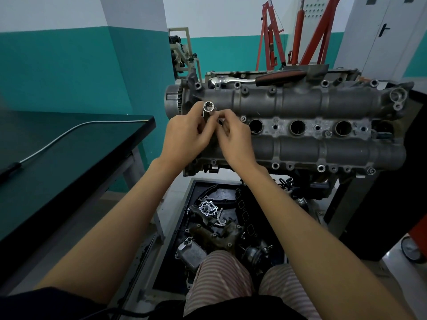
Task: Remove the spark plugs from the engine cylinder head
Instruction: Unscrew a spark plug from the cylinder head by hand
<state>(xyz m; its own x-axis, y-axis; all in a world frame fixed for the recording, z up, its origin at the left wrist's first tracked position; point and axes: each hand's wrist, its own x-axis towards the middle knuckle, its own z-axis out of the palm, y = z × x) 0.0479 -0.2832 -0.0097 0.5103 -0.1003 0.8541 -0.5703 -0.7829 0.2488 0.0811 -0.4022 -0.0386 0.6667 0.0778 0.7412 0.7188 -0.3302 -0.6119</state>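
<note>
We see both hands on the chrome tubular spark plug socket (pixel 209 108) above the grey cast-aluminium cylinder head (pixel 300 125): left hand (pixel 184 132) grips it, right hand (pixel 233 137) pinches its lower end.

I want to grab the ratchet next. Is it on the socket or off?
Off: the ratchet lies on the engine's far edge, while both hands hold the socket.

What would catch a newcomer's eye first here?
Both hands, left hand and right hand, meet at the left end of the engine head, holding a shiny socket upright. Behind them, three open round holes run along the middle, and a ratchet lies on the far edge.
</note>
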